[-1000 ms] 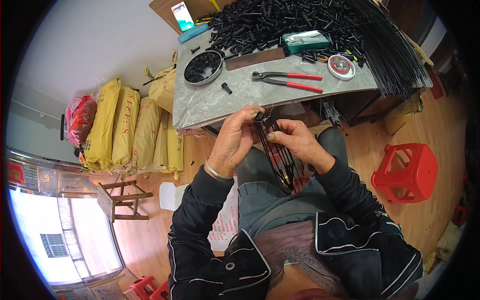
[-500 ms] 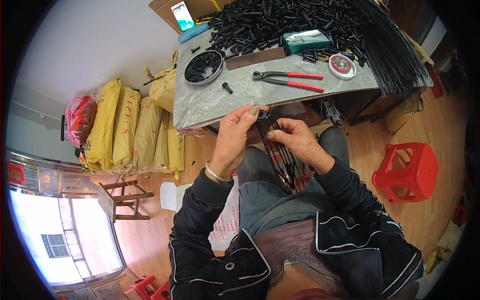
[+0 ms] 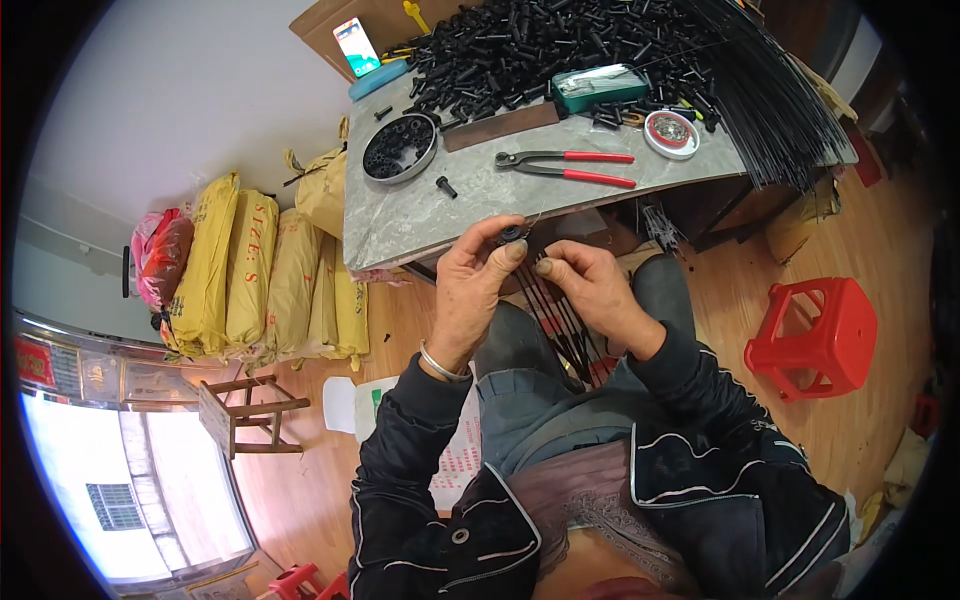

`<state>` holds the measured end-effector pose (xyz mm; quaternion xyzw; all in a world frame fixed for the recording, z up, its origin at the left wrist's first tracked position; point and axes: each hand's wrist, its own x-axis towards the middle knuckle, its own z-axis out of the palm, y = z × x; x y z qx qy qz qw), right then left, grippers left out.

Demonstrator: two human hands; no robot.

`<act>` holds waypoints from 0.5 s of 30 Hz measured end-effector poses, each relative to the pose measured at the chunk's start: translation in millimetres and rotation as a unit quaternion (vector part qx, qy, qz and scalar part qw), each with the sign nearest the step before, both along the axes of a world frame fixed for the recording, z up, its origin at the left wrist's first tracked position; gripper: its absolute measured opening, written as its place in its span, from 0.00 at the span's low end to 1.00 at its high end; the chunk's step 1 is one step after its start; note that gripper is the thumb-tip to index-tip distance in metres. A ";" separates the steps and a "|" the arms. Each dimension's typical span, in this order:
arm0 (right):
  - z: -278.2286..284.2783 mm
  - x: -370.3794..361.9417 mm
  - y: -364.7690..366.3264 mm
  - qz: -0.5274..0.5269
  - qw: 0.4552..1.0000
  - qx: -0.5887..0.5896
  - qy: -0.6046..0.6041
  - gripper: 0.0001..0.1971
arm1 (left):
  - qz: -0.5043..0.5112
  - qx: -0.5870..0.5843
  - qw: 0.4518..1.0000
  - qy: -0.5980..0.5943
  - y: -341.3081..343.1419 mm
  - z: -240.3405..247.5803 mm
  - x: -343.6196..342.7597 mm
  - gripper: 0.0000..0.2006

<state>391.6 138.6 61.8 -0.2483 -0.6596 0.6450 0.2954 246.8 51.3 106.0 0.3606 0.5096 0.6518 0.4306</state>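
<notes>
Below the table's front edge, my left hand [image 3: 470,290] pinches a small round black hub [image 3: 512,234] between thumb and fingers. Several thin black rods [image 3: 553,315], like umbrella ribs, hang from it toward my lap. My right hand [image 3: 602,292] is closed just right of the hub, thumb and forefinger pressed together at the upper part of the rods. A fine wire [image 3: 535,218] sticks up beside the hub. My fingers hide where the rods meet the hub. Red-handled pincers [image 3: 565,167] lie on the table beyond my hands.
The grey table [image 3: 400,220] bears a heap of black plastic tubular parts [image 3: 540,50], a round dish of black rings [image 3: 428,165], a green box [image 3: 600,100], a wire coil dish [image 3: 690,150] and long black rods [image 3: 775,120]. A red stool [image 3: 815,335] stands right; yellow sacks [image 3: 250,270] left.
My right hand has drawn slightly away from the hub, so the gap between my hands is wider. The left hand still pinches the hub. The whole view has shifted a little.
</notes>
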 end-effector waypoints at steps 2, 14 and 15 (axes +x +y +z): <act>9.5 0.5 -5.7 -0.023 0.999 0.040 0.004 0.09 | 0.006 0.002 1.000 -0.001 0.3 -1.9 0.8 0.15; 19.5 7.7 15.1 0.145 0.986 -0.075 -0.031 0.09 | -0.004 0.078 0.997 -0.017 -6.0 -6.8 7.3 0.16; 21.2 10.7 19.9 0.185 0.979 -0.087 -0.018 0.11 | -0.006 0.089 0.996 -0.013 -5.2 -6.8 6.6 0.16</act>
